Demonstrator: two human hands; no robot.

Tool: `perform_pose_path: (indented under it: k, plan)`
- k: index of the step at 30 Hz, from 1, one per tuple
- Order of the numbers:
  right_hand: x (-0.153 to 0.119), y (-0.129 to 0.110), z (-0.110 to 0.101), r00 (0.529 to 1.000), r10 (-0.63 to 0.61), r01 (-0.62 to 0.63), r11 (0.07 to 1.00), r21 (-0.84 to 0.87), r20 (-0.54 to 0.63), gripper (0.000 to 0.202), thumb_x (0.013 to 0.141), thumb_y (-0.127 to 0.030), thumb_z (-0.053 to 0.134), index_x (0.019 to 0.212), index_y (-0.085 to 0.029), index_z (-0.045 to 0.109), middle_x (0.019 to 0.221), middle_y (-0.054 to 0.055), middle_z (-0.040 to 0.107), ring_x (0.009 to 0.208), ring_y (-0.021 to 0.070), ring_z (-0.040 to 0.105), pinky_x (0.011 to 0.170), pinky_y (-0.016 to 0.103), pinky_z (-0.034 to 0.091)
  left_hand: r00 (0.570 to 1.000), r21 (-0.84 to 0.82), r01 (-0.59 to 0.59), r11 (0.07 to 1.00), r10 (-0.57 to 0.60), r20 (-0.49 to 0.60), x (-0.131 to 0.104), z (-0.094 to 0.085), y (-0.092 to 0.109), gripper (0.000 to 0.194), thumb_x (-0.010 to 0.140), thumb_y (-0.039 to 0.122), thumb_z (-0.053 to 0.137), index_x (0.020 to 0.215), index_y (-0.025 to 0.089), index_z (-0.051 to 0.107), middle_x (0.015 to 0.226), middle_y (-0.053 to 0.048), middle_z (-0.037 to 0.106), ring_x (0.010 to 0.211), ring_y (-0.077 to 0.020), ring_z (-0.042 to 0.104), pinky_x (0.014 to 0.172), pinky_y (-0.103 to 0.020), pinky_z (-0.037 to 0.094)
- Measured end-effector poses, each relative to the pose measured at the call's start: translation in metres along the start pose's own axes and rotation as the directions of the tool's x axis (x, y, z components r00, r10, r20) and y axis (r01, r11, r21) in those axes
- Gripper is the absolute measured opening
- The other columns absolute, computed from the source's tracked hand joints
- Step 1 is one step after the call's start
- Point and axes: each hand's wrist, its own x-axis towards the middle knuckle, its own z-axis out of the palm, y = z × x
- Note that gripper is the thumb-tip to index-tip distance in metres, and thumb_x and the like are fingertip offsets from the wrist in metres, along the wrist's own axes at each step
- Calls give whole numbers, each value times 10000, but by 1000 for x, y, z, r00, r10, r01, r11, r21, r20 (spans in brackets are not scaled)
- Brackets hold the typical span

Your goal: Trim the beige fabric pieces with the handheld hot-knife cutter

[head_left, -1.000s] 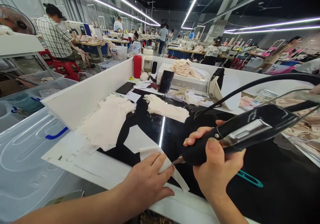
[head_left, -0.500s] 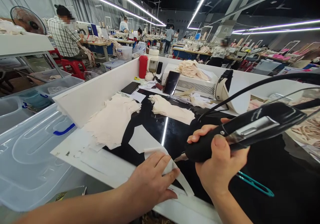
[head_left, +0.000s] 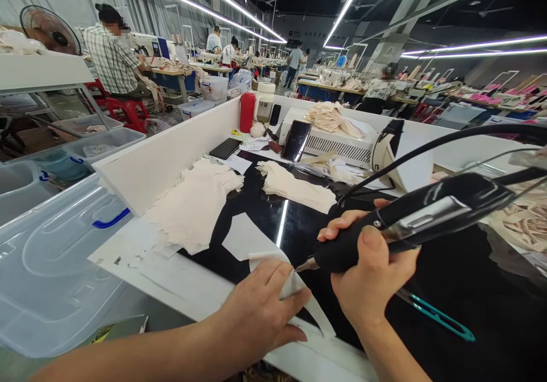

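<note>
My left hand rests on a light fabric piece, fingers curled and pressed together over its edge. The fabric lies folded over a flat white piece on the glossy black tabletop. In my right hand is a black corded hand tool with a silver lever and pointed metal tip. The tip is at the fabric's edge, close by my left fingertips; contact is hard to make out. Right of that hand lies a teal slotted tool.
Two cream fabric stacks lie beyond my hands. Farther back are a phone, another phone, a red bottle and a white vented box. A black cable arches at right; a clear bin stands left.
The tool's tip has shifted slightly left and up, closer to the fabric edge by my left fingers. My left hand keeps its place on the fabric; the view shifts a little.
</note>
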Motion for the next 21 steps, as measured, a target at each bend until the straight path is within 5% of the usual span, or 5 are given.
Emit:
perform_pose_path:
  k: [5,9,12,15,21]
  plan:
    - [0,4,-1,1000,17,-17,1000,-16,-6,474,867,-458,937,1173,-278,623,778,-70,710,584,151,646,563,293,579,1000,-84,-4,996,4,6,3,-11,-3,724,955,621,944,1470,201,656,1424,-176,735,1334,-343,749,1151,-460,642]
    - [6,6,-3,1000,-6,6,1000,-7,19,491,858,-472,953,1158,-273,620,774,-67,719,571,151,647,553,298,582,1000,-143,-2,990,4,16,3,-31,-20,258,1200,216,596,1434,134,666,1404,-152,776,1336,-249,754,1195,-378,622]
    - [13,3,-4,1000,-12,12,1000,1,2,486,841,-457,953,1150,-274,625,756,-75,728,548,156,650,534,306,591,997,-158,-33,987,43,64,1,-44,-42,367,1105,-35,456,1314,144,699,1358,-116,804,1314,-220,762,1208,-368,614]
    - [17,-5,-5,1000,1,-1,1000,3,-30,461,817,-437,946,1115,-278,633,734,-81,731,530,161,654,512,305,601,984,-154,-28,988,54,168,-1,-51,-56,416,1021,-105,483,1239,166,711,1355,-111,797,1253,-226,770,1123,-359,644]
    - [14,-25,-13,998,46,-46,999,-3,-53,457,767,-404,945,1099,-269,662,704,-74,734,513,169,644,475,303,607,952,-27,-9,1000,17,307,3,-50,-47,457,954,-121,535,1282,159,687,1356,-134,750,1169,-269,724,963,-362,649]
